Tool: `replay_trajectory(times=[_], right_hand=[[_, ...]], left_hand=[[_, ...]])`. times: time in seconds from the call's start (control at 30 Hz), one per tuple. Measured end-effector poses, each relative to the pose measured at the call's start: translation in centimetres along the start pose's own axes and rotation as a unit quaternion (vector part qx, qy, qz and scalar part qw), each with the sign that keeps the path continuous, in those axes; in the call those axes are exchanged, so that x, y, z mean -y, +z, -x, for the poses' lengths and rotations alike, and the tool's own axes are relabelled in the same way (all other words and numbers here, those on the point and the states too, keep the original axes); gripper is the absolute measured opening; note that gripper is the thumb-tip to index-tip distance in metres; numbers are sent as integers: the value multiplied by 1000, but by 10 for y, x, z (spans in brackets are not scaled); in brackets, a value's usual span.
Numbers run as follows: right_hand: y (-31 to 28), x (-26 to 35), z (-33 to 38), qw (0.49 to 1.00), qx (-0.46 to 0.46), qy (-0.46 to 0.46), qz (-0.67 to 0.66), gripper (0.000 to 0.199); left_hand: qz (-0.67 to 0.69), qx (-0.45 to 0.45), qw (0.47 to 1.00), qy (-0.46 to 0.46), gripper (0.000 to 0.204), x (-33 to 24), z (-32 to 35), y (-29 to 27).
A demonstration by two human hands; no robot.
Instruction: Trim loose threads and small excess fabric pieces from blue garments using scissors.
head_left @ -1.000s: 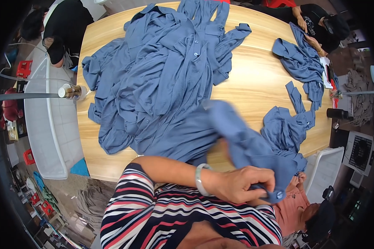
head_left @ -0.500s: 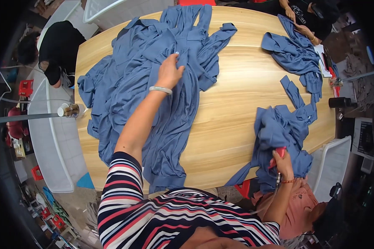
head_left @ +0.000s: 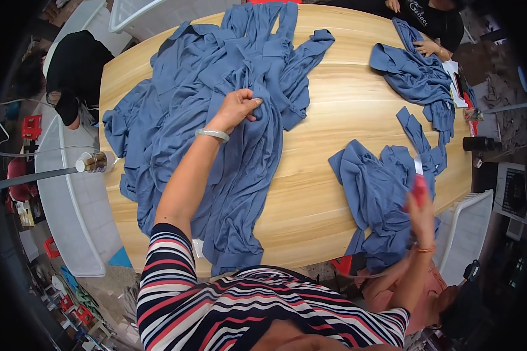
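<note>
A big heap of blue knit garments [head_left: 181, 117] spreads over the left half of the wooden table. My left hand [head_left: 237, 108], with a pale bangle at the wrist, is closed, its thumb and fingers pinching the cloth of a blue garment [head_left: 260, 137] on the heap's right side. Over a smaller blue garment pile [head_left: 366, 187] at the table's right, my right hand [head_left: 420, 216] grips a red hand tool [head_left: 419, 186] with a pale, shiny tip. Motion blurs this hand and tool, so the tool's exact kind is unclear.
Bare wood of the table [head_left: 316, 169] separates the piles. A person in black at the far right has a hand on another blue garment [head_left: 410, 76]. Someone in pink [head_left: 410, 286] is close at my right. White bins [head_left: 70, 205] line the left; a cup [head_left: 93, 162] is at the left edge.
My left hand has drawn nearer and closed on the cloth. My right hand has swung up and rightward with the red tool. The right pile's cloth now spreads further left.
</note>
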State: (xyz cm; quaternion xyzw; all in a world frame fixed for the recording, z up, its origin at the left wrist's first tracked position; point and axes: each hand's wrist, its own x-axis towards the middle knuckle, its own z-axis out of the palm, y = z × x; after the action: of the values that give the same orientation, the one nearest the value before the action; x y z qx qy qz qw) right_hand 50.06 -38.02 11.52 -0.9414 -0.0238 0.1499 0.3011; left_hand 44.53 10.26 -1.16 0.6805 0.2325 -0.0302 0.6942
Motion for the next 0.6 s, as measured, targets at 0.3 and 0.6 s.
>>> replay_trajectory(times=[0.3, 0.6], right_hand=[[145, 150, -13, 927, 240, -240, 159, 30], [151, 159, -31, 898, 293, -279, 175, 30]], left_hand=[[115, 9, 989, -92, 9, 40, -4, 15], [161, 2, 983, -93, 13, 46, -5, 10]])
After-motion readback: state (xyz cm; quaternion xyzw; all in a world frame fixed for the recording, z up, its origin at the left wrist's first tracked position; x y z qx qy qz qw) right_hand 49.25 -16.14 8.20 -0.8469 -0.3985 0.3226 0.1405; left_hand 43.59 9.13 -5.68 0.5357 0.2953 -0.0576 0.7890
